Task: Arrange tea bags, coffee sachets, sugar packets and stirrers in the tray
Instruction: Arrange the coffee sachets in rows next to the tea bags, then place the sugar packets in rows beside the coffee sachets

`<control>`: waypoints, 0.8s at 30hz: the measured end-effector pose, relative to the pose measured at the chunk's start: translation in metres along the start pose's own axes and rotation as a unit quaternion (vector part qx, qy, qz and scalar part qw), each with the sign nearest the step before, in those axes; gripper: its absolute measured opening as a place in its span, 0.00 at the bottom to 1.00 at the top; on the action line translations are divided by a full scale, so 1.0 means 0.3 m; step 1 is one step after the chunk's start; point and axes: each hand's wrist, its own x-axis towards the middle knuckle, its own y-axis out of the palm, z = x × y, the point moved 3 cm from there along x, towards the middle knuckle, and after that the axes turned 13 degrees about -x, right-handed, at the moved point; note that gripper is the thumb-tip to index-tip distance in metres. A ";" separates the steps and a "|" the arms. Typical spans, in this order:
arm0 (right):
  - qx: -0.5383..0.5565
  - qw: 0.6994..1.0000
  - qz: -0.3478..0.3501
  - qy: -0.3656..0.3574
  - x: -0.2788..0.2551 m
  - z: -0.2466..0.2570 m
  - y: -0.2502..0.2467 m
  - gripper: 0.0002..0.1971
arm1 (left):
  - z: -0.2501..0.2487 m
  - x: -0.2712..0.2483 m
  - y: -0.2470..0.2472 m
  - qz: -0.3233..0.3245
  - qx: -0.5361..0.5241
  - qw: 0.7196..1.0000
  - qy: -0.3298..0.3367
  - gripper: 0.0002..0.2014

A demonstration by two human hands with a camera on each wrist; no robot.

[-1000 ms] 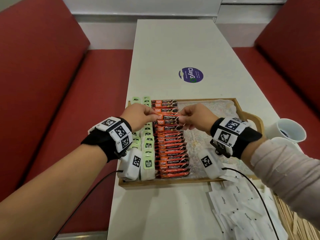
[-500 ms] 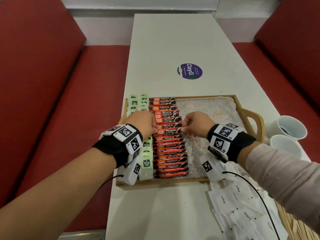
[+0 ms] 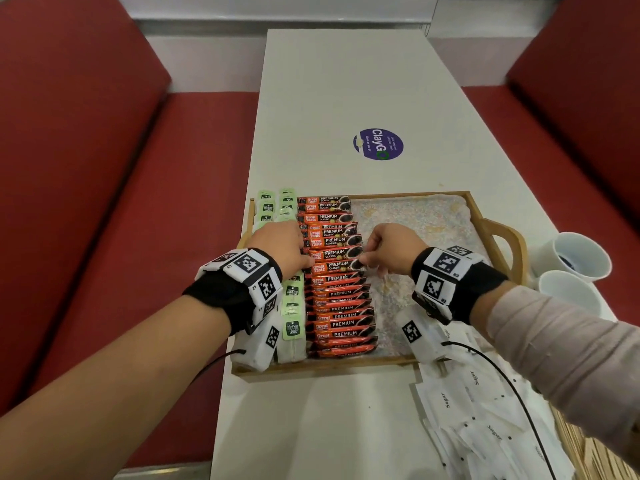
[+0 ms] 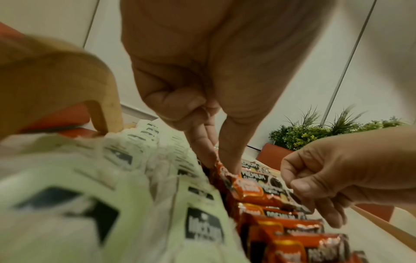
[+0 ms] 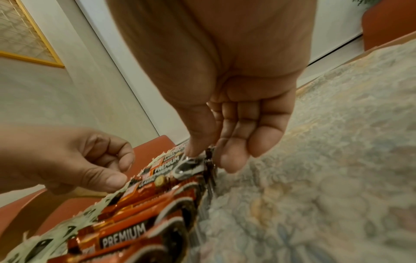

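A wooden tray (image 3: 329, 367) holds two columns of green tea bags (image 3: 292, 306) at its left and, beside them, a long overlapping row of orange coffee sachets (image 3: 341, 323). One coffee sachet (image 3: 334, 266) lies across the middle of that row. My left hand (image 3: 304, 263) pinches its left end between thumb and forefinger (image 4: 225, 169). My right hand (image 3: 365, 266) pinches its dark right end (image 5: 202, 160). Both wrists hover low over the tray. The sachet (image 4: 254, 188) rests on its neighbours.
The tray's right half shows only the patterned liner (image 3: 415, 216). White sugar packets (image 3: 467, 410) lie heaped on the table at the near right, with wooden stirrers (image 3: 588, 455) beyond them at the edge. Two white cups (image 3: 578, 258) stand right of the tray handle (image 3: 509, 244). Red benches flank the table.
Both hands have carried the sachet toward me along the coffee row and lowered it onto the other sachets. Their pinch on its two ends is unchanged.
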 end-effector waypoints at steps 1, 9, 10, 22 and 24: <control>0.000 1.000 -0.003 0.002 -0.004 0.001 -0.007 0.10 | -0.002 -0.004 -0.005 -0.003 -0.003 1.000 0.000 0.15; -0.001 0.999 -0.043 0.013 -0.120 -0.003 -0.103 0.11 | -0.044 -0.031 -0.026 -0.017 -0.049 0.998 0.028 0.16; 0.000 0.999 -0.050 0.015 -0.147 -0.004 -0.113 0.10 | -0.059 -0.039 -0.022 -0.017 -0.056 0.998 0.036 0.16; 0.030 0.989 -0.127 0.069 -0.493 -0.093 -0.072 0.07 | -0.233 -0.222 0.157 0.031 -0.160 0.976 0.143 0.14; 0.026 0.987 -0.135 0.083 -0.536 -0.128 -0.050 0.07 | -0.250 -0.256 0.198 0.044 -0.167 0.974 0.145 0.15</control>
